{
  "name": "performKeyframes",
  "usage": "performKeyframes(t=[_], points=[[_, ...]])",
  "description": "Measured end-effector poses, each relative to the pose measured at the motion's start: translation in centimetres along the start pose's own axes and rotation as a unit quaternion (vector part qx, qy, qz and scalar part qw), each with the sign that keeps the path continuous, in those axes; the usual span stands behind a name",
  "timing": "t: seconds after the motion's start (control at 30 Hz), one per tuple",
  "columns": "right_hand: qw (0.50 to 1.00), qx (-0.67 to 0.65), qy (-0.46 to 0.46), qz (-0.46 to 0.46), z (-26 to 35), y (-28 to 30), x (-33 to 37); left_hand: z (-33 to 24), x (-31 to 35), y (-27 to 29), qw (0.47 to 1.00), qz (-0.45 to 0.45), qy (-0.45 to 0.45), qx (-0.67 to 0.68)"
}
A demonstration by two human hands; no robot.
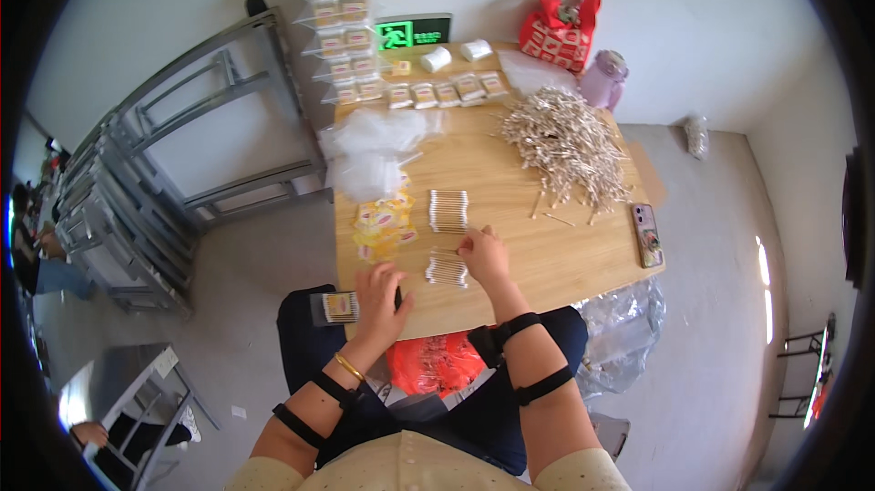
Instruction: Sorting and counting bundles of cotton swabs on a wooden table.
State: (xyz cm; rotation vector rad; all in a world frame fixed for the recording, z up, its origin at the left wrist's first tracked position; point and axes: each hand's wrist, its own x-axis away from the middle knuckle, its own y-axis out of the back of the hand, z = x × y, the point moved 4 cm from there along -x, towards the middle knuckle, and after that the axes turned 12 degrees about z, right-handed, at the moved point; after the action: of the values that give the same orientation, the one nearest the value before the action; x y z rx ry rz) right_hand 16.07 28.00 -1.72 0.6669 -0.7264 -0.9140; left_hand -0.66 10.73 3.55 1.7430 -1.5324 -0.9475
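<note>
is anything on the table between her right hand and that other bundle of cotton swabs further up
Nothing visible. The right hand rests on the near bundle of swabs, and only bare wooden table lies between it and the far bundle. The yellow packets sit off to the left.

We cannot make out what the left hand point(381, 295) covers at the wooden table's point(547, 259) near edge. The right hand point(485, 254) hides part of the small bundle of white-tipped cotton swabs point(445, 268). The print on the yellow paper labels point(383, 227) is too small for us to tell.
</note>
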Motion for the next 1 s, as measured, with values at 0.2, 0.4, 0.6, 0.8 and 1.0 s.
performKeyframes(t=[0.2,0.4,0.6,0.8,1.0], points=[[0.990,-0.110,0.065,-0.066,-8.4,0.8,-0.1,-1.7,0.7,0.1,0.991,-0.082,-0.076,0.075],[0.952,-0.284,0.110,-0.033,-2.2,1.9,4.7,-1.2,3.3,2.0,0.992,-0.061,0.016,0.110],[0.926,-0.308,0.172,0.135,4.7,-0.4,12.1,-1.2,3.9,2.1,0.946,-0.086,0.033,0.310],[0.910,-0.354,0.159,0.145,6.2,-1.3,15.1,-1.9,5.3,4.1,0.929,-0.003,0.084,0.360],[0.929,-0.292,0.194,0.117,8.3,-0.8,16.9,-2.3,7.5,5.6,0.928,0.024,0.063,0.366]])
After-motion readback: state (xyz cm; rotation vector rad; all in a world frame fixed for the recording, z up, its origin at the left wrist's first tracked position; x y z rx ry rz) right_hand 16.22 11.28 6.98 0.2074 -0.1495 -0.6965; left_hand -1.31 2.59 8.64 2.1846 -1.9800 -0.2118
